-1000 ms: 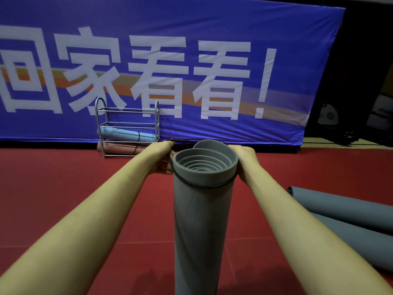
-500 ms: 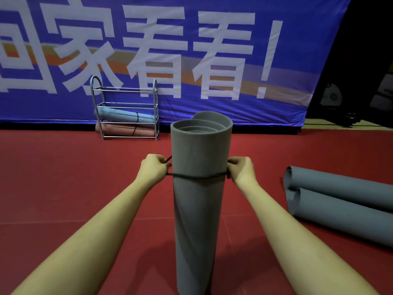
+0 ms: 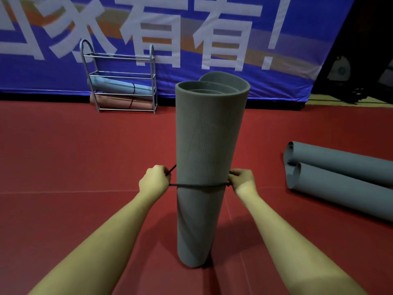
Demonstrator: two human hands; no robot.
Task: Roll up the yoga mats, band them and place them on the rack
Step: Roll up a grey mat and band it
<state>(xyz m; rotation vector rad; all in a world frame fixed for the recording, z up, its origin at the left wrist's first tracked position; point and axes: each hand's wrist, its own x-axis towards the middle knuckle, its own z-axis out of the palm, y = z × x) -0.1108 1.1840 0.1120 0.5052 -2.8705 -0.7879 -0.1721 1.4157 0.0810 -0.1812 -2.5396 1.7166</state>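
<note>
Between both grips, band [image 3: 197, 185] round mat [image 3: 209, 145]

blue banner [image 3: 191, 81] behind the rack [image 3: 121, 77]: large white chinese characters, tops cut off by the frame and blurred; "看看" then "!" legible, preceding characters only partly visible. no other text readable.

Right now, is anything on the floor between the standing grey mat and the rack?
Nothing visible: bare red floor lies between the standing grey mat and the rack. The loose grey mat lies off to the right.
</note>
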